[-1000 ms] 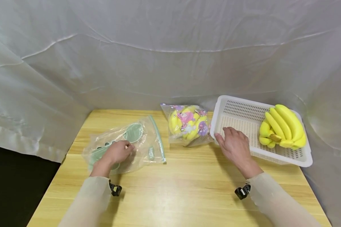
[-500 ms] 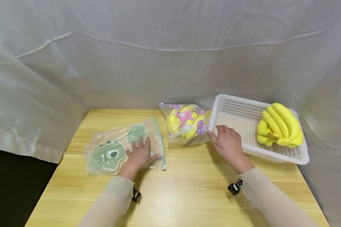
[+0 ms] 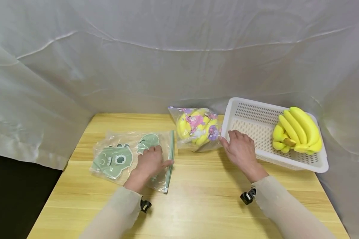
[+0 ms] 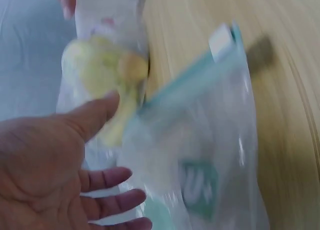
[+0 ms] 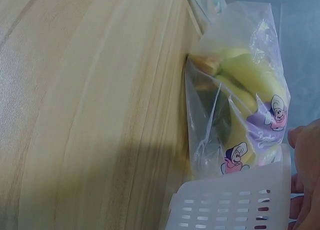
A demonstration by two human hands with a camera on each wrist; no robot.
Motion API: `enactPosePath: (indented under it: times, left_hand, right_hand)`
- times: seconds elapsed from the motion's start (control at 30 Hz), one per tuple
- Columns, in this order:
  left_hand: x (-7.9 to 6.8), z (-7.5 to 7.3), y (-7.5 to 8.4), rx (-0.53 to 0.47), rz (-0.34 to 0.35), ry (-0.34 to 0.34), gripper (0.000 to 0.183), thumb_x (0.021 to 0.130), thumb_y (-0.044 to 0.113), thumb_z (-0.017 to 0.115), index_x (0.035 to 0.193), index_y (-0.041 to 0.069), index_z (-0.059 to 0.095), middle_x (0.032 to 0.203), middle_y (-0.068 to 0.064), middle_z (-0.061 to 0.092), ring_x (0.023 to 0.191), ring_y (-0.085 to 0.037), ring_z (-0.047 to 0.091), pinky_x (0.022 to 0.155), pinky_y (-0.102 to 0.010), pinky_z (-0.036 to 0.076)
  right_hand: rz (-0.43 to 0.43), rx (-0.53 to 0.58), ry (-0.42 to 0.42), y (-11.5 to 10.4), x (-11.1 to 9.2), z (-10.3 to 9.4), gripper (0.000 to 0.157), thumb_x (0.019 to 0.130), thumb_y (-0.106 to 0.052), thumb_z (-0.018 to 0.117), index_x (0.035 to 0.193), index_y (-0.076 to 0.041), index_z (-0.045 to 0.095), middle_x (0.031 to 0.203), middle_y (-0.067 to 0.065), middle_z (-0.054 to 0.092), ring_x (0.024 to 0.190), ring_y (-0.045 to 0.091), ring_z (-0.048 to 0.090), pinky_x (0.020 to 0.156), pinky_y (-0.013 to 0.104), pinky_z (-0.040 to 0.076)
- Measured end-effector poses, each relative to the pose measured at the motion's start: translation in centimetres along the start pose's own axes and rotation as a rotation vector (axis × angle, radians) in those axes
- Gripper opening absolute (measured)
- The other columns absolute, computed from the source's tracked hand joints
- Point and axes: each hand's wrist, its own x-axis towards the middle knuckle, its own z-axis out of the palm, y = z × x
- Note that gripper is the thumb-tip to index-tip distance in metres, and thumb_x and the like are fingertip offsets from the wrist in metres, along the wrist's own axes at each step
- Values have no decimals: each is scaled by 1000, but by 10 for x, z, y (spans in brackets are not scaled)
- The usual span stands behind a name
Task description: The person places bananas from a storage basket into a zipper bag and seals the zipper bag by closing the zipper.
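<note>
My left hand (image 3: 150,162) lies over a clear zip bag (image 3: 127,137) with a green cartoon dinosaur print, thumb stretched across its green zip edge. In the left wrist view, the fingers (image 4: 107,205) are parted and gently bent along the bag's side, nothing pinched between them. On the right, my right hand (image 3: 240,151) holds the near left corner of a white plastic basket (image 3: 248,104), thumb at the rim and fingers inside. Fingertips show through the slots in the right wrist view. A bunch of bananas (image 3: 300,131) lies in the basket's right end.
Between the hands, a second zip bag (image 3: 197,127), printed with pink and purple cartoon figures and holding bananas, stands against the basket's left side. The wooden table (image 3: 197,202) ends at a grey cloth backdrop (image 3: 179,73). A dark area (image 3: 18,196) lies beyond its left edge.
My left hand has moved right from the dinosaur print to the zip end, its fingers spreading on the way. The dinosaur bag has turned and slid slightly nearer. My right hand stays at the basket.
</note>
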Motion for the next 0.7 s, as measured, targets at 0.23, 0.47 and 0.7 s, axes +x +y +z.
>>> enactPosePath:
  times: [0.23,0.47,0.7]
  left_hand:
    - [7,11,25,163,-65,30,78,95,59,70,137,-5,56,132,-28,61,126,-48,56,108,-72,41]
    - [6,-10,22,173,-120,-9,48,101,40,65,123,-2,66,122,-24,66,123,-47,58,107,-72,41]
    - [-11,-69,14,65,-95,213,36,100,32,56,106,-2,67,107,-23,67,106,-47,61,94,-69,47]
  right_hand:
    - [-4,-4,5,-2,-1,0,67,112,-47,42,145,9,52,150,35,51,134,59,49,111,73,36]
    - [-18,-10,18,-1,-1,2,66,112,-47,43,145,9,53,148,34,53,132,58,51,110,72,39]
    - [-44,20,71,-12,0,-4,63,109,-45,50,143,9,55,147,32,55,133,55,51,110,70,39]
